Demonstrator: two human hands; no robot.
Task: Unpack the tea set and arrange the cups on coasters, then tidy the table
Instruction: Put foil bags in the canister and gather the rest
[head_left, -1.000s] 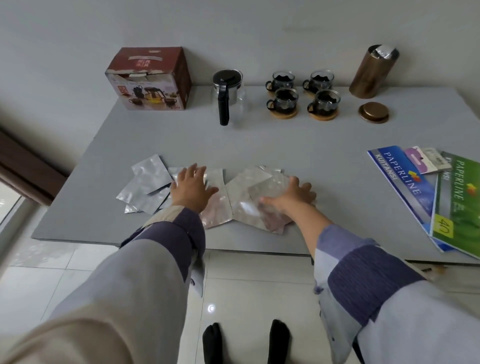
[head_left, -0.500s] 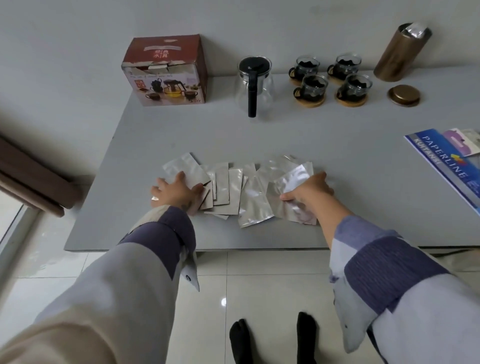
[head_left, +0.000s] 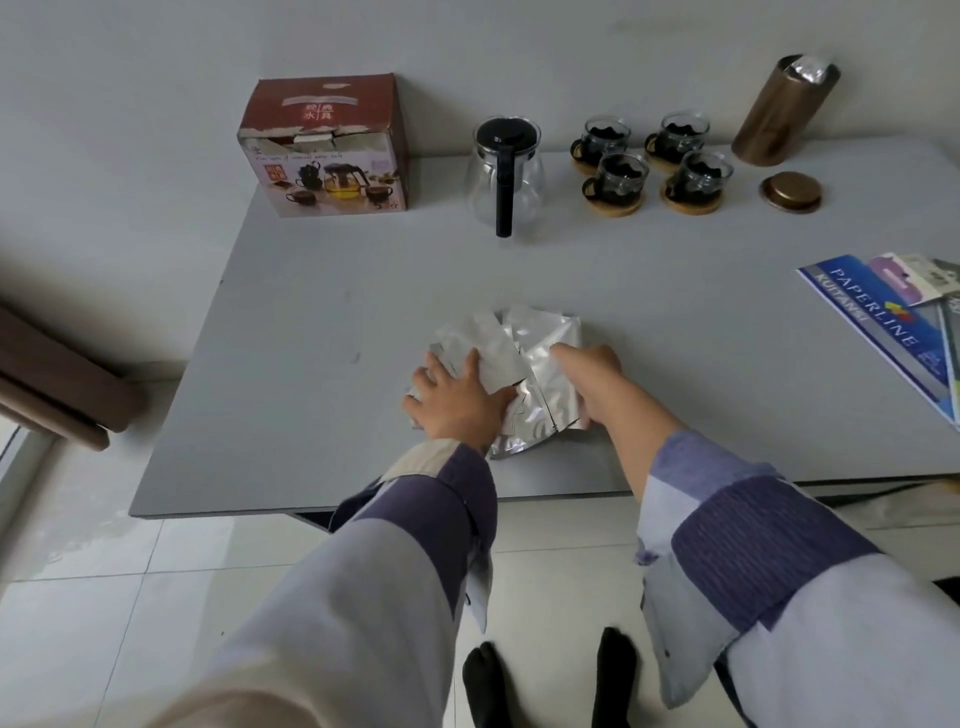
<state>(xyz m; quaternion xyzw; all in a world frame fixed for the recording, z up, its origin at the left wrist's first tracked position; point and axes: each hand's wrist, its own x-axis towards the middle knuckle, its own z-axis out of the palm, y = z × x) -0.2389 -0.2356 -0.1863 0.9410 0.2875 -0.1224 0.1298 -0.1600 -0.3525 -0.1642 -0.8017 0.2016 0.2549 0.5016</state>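
Several silver foil pouches (head_left: 540, 348) lie bunched in one pile near the front edge of the grey table (head_left: 332, 312). My left hand (head_left: 460, 402) presses on the pile's left side, fingers spread over the pouches. My right hand (head_left: 589, 371) grips the pile's right side. At the back, glass cups (head_left: 621, 176) with dark contents stand on round wooden coasters (head_left: 693, 203). The glass teapot (head_left: 506, 176) with a black lid and handle stands to their left. The red tea set box (head_left: 322, 150) sits at the back left.
A copper canister (head_left: 784, 111) with foil in its open top stands at the back right, its lid (head_left: 790, 191) lying in front of it. Blue paper packs (head_left: 883, 322) and cards lie at the right edge. A brown wooden piece (head_left: 52, 395) juts in at the left.
The pouches were spread in a wide row; both hands have swept inward and pushed them into one compact pile. My left hand moved right, and my view shifted left.
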